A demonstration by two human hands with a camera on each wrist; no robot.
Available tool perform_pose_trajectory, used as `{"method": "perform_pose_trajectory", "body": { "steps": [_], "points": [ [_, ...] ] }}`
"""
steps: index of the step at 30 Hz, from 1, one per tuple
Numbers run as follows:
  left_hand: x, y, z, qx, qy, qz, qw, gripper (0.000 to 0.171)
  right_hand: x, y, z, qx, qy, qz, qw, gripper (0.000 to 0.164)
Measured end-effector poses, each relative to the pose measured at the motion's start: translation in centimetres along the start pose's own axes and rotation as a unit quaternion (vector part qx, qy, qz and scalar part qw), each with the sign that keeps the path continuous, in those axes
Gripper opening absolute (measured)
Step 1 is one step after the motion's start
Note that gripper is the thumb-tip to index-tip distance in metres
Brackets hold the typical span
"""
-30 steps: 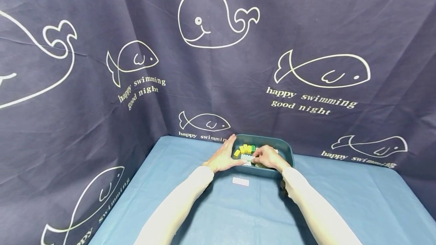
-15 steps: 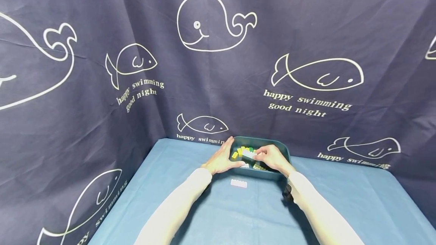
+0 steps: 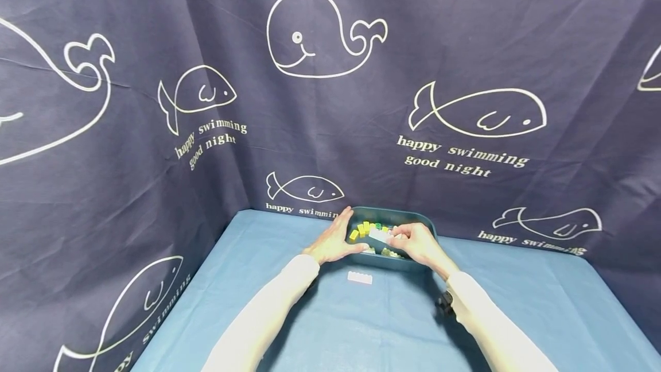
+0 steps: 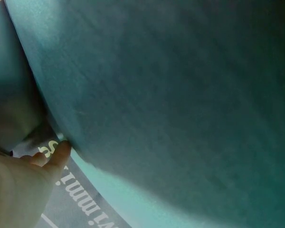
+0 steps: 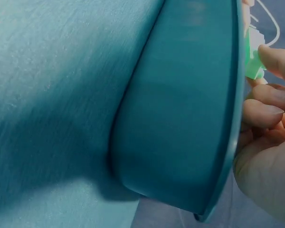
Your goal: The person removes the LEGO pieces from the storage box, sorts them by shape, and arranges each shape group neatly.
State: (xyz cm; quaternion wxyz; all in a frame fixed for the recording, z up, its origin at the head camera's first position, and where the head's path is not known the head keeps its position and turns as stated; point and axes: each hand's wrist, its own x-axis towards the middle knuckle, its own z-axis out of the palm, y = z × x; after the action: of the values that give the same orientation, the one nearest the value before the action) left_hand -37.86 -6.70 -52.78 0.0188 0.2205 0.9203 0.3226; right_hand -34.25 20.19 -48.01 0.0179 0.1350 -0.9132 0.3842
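My right hand (image 3: 415, 243) reaches over the near rim of a dark teal bin (image 3: 403, 264) and pinches a long white building brick (image 3: 379, 236) inside it. In the right wrist view, a pale brick with a green side (image 5: 254, 52) shows at the thumb tip. My left hand (image 3: 333, 244) rests spread across the bin's left end, fingers straight along the far side and thumb at the near rim. Several yellow bricks (image 3: 360, 229) and a green one (image 3: 378, 226) lie along the bin's back. Pale yellowish bricks (image 3: 391, 252) lie near its front wall.
A pale pink brick (image 3: 360, 278) lies on the blue tablecloth (image 3: 361, 326) in front of the bin. Behind the table hangs a dark blue curtain (image 3: 330, 125) with white whale and fish drawings. Another curtain panel closes the left side.
My right hand has lifted the long white brick off the pieces below it and shifted slightly right, uncovering the pale yellowish bricks. My left hand stays at the bin's left end.
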Motion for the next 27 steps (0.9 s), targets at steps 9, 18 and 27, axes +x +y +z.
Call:
{"method": "perform_pose_trajectory", "body": {
  "steps": [9, 18, 27],
  "points": [
    [0.1, -0.2, -0.1, 0.007, 0.000, 0.004, 1.0000, 0.107, -1.9, -1.5, -0.4, -0.002, -0.009, -0.013, 1.000, 0.020],
    [0.3, -0.4, 0.1, 0.004, 0.000, 0.007, 1.0000, 0.106, -4.0, -3.0, 0.4, 0.011, -0.027, -0.025, 0.999, 0.020],
    [-0.1, -0.1, -0.1, 0.009, 0.000, 0.002, 1.0000, 0.107, -6.0, -3.2, 2.8, 0.025, -0.062, -0.043, 0.997, 0.015]
  ]
}}
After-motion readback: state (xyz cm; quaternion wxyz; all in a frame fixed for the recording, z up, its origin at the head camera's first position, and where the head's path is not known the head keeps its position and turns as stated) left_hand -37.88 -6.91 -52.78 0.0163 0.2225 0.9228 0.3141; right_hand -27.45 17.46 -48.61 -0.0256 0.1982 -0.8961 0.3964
